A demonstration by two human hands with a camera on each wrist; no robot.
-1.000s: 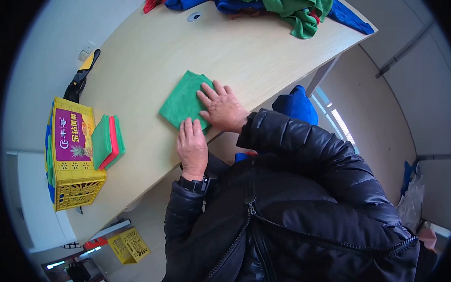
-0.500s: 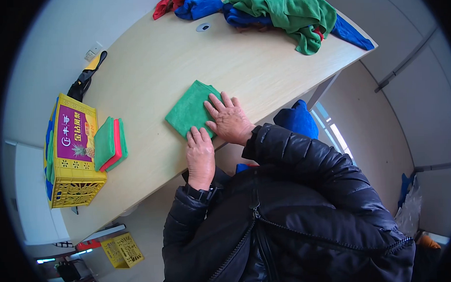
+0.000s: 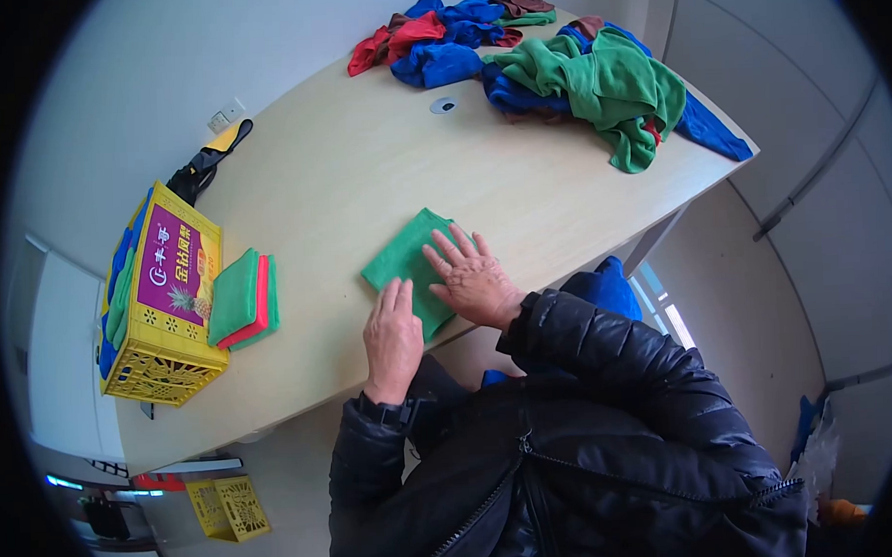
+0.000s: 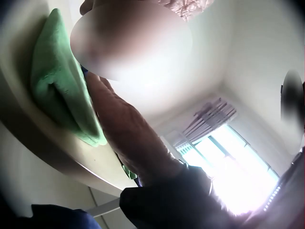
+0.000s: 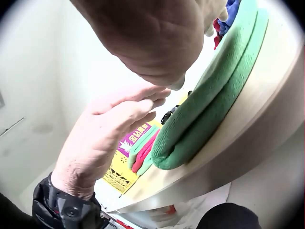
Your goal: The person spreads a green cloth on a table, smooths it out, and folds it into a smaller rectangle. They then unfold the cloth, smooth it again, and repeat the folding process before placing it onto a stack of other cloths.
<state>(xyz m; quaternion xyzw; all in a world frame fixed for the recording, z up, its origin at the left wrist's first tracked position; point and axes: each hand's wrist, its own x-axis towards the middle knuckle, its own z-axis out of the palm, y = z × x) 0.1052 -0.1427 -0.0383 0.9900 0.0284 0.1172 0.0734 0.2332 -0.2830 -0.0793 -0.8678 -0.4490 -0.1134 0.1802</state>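
Note:
A folded green towel [image 3: 406,252] lies flat near the table's front edge. Its thick, rounded fold [image 5: 164,152] faces the right wrist camera. My right hand [image 3: 478,285] is spread over the towel's right part, fingers straight and slightly apart. At the towel's near left edge is my left hand [image 3: 393,341], fingers straight and together, turned partly on its side. In the right wrist view both palms show above the cloth, and the left hand [image 5: 97,136] wears a black band at the wrist. Neither hand grips anything.
Folded green and red towels [image 3: 245,300] lean against a yellow crate [image 3: 164,372] on the left. Crumpled blue, red, brown and green cloths [image 3: 606,86] are heaped at the far side. A black-and-yellow item [image 3: 206,164] lies by the wall. Another yellow crate [image 3: 228,507] is on the floor.
The head view has tilted up, showing more of the far cloth heap. My left hand has lifted from lying on the towel's edge and turned onto its side. The right hand stays over the towel.

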